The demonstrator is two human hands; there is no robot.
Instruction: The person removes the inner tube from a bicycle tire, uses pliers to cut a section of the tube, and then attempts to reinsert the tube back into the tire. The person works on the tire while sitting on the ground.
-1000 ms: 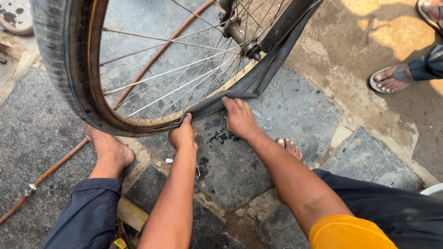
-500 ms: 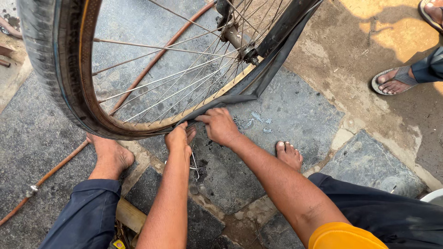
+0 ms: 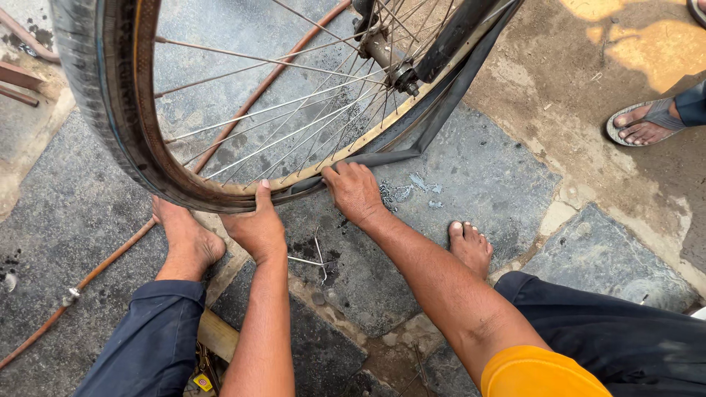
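Both hands slid left along the wheel, left hand [image 3: 257, 228] gripping the tyre [image 3: 110, 125], right hand [image 3: 354, 190] pinching the inner tube [image 3: 441, 110] at the rim [image 3: 243, 187]

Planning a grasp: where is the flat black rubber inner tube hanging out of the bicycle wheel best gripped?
Probably on the flat black rubber inner tube, at the free loop past the right hand, coming from the person's right. There it hangs clear of the rim; near the left hand it is tucked into the tyre.

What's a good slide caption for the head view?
Both hands, left hand and right hand, press the inner tube at the bicycle wheel.
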